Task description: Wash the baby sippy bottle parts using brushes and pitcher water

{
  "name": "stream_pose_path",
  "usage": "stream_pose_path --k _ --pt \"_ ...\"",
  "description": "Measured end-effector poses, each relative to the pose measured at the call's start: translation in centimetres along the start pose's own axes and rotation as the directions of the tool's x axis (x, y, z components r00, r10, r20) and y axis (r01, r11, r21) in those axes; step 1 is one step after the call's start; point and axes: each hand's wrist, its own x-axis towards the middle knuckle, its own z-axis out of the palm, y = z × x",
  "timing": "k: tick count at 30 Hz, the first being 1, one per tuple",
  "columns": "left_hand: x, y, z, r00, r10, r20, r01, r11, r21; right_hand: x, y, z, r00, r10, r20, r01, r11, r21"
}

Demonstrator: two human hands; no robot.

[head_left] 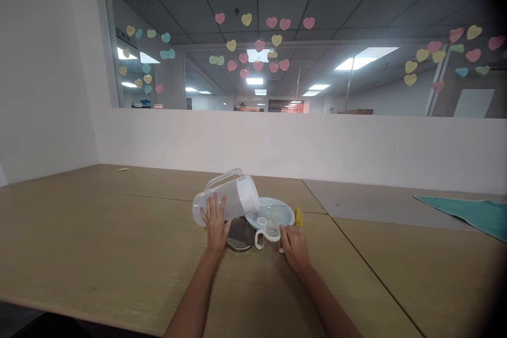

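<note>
Left hand (216, 228), fingers spread, holds translucent-white cylindrical plastic pitcher (232, 199) at clear white-handled cup's (271, 243) ten o'clock; right hand (295, 246), fingers curled by cup, grip unclear; pitcher likely light, stiff, slick; use handle (224, 175).

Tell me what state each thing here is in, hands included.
Pitcher: tipped sideways, white top on, in the left hand.
Left hand: fingers spread against the pitcher.
Clear cup: upright; contents unclear.
Right hand: fingers curled at the cup's side; grip unclear.
Teal cloth: spread out on the table.
Heart-shaped notes: stuck on the window.
Ceiling lights: lit.
</note>
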Motion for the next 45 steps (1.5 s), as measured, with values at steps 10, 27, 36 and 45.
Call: stream_pose_path --k 10,27,36,45 --pt "0.5 0.6 -0.1 0.946 -0.236 -0.223 0.177 0.951 -0.253 -0.2 0.1 0.3 1.000 0.011 0.004 -0.010 1.000 -0.016" --pt "0.0 -0.4 0.1 0.971 0.157 -0.179 -0.206 0.933 -0.297 -0.3 0.3 0.4 1.000 0.020 0.019 -0.020 0.999 -0.035" --pt "-0.1 -0.5 -0.1 0.960 0.248 -0.128 -0.279 0.867 -0.412 -0.1 0.1 0.3 1.000 0.015 0.009 -0.014 0.999 -0.046" --pt "-0.3 -0.6 0.5 0.976 0.169 -0.138 -0.207 0.919 -0.335 -0.2 0.2 0.4 1.000 0.010 0.003 -0.010 0.999 -0.041"
